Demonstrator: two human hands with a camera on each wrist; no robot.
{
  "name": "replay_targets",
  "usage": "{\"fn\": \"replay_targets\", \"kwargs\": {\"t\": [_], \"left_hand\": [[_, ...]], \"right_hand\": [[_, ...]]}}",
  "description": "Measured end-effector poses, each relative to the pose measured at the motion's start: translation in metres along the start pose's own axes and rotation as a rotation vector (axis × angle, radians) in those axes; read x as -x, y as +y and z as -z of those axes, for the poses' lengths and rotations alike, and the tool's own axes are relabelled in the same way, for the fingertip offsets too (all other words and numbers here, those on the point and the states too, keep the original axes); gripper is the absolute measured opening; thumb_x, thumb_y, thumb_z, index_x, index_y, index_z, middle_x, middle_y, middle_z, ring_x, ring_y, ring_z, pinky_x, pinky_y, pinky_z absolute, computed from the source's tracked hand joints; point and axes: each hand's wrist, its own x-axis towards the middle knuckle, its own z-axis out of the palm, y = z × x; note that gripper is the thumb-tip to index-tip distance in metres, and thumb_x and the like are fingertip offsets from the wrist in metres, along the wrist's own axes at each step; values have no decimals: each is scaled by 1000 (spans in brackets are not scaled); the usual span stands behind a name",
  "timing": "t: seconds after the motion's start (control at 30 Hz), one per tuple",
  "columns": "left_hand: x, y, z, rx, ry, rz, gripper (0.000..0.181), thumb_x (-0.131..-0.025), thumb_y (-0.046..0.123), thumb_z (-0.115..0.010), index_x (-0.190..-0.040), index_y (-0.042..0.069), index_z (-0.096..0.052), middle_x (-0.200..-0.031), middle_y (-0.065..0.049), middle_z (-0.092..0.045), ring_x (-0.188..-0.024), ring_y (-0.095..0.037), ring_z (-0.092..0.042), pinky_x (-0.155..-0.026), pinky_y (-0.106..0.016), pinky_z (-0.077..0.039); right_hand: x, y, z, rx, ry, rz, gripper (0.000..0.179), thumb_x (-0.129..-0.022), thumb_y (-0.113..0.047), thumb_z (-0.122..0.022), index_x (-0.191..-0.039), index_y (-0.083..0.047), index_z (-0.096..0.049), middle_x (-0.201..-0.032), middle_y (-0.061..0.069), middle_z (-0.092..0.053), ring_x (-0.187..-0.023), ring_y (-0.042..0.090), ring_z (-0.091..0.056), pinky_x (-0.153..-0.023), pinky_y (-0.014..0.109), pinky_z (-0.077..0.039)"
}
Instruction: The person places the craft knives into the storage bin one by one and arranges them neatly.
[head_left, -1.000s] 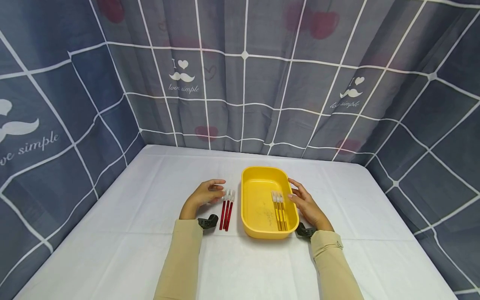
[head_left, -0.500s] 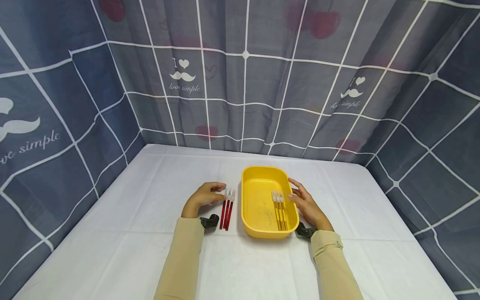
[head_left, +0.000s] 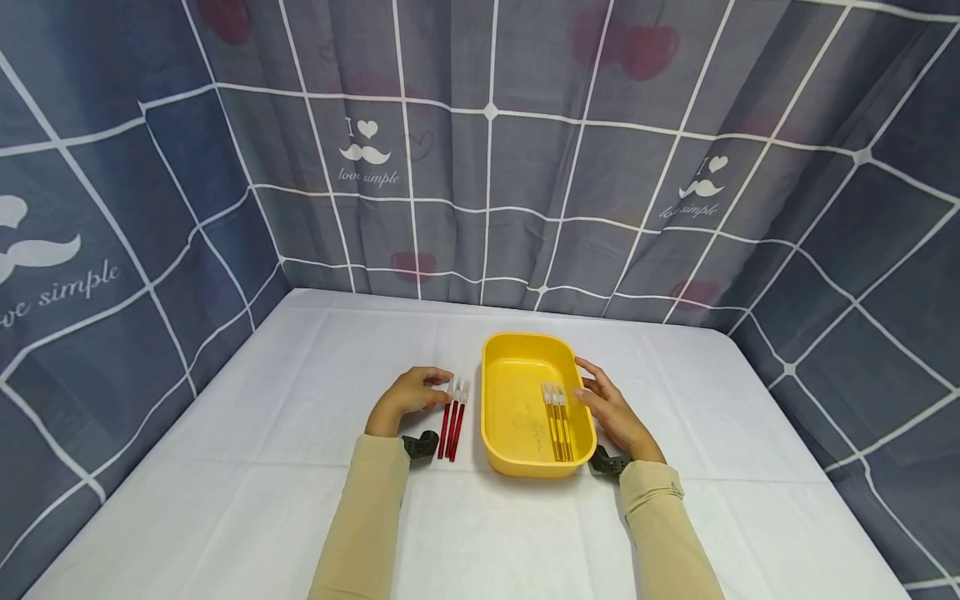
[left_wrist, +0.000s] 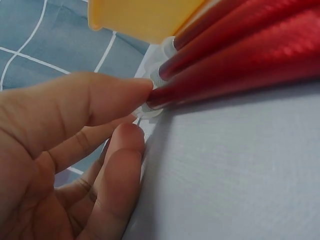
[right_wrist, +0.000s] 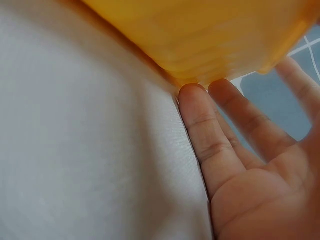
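In the head view, three slim red rods (head_left: 453, 429) with clear caps lie side by side on the white cloth. My left hand (head_left: 408, 398) reaches their capped ends from the left. The left wrist view shows its thumb touching the nearest rod near the cap, while the other fingertips are bent close beside the cap with a gap from the thumb. A yellow tray (head_left: 538, 468) stands right of the rods, with several gold rods (head_left: 558, 429) with clear caps inside it. My right hand (head_left: 618, 417) rests against the tray's right side, fingers extended and fingertips touching its wall.
White cloth (head_left: 225, 517) covers the table. Grey-blue checked curtains (head_left: 450, 150) enclose it at the back and both sides. A black wrist device (head_left: 423, 444) sits at the left wrist, and another black device (head_left: 609, 461) at the right.
My left hand has shifted slightly right and its thumb and forefinger have come a little nearer the leftmost red rod. The right hand, tray and rods look unmoved.
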Motion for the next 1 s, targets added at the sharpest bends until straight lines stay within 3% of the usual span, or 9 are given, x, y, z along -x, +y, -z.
{"fn": "replay_targets", "kwargs": {"t": [0.17,0.43,0.57,0.7,0.8,1.0], "left_hand": [[-1,-4,1,37,-12,-25,45,-94,4,-77,-138,-3,-68,-138,-22,-65,-81,-18,-64,-77,-27,-56],[-2,-11,6,200,-42,-45,48,-99,-1,-72,-145,-8,-58,-126,-23,-66,-93,-20,-67,-78,-29,-62],[2,-10,11,256,-72,-23,52,-103,0,-69,-151,-6,-51,-122,-23,-67,-89,-19,-68,-75,-29,-64],[3,-11,14,313,-95,0,56,-105,0,-67,-156,-5,-46,-121,-22,-66,-83,-16,-67,-71,-28,-65],[3,-12,15,355,-93,14,58,-105,0,-67,-158,-3,-45,-123,-20,-65,-82,-16,-65,-71,-28,-65],[4,-9,17,421,-78,18,59,-105,0,-68,-159,-3,-44,-132,-26,-63,-86,-17,-66,-75,-29,-66]], "right_hand": [[2,-1,-1,-7,2,-5,69,-112,-17,-56,-173,-14,-24,-162,31,-41,-137,32,-53,-105,24,-49],[1,-1,0,1,3,-4,69,-112,-17,-55,-173,-14,-24,-162,32,-41,-140,40,-50,-111,34,-47],[1,0,0,3,0,1,69,-112,-17,-55,-173,-13,-24,-162,32,-41,-141,40,-50,-111,34,-47],[1,-1,-1,6,3,-2,69,-112,-17,-55,-173,-14,-24,-162,32,-41,-141,40,-49,-117,43,-44],[1,-2,-1,8,3,-2,69,-112,-17,-55,-173,-14,-24,-162,32,-42,-141,41,-49,-120,49,-41],[1,-2,-1,6,5,-4,68,-112,-16,-54,-173,-14,-24,-163,31,-41,-142,42,-48,-121,49,-40]]}}
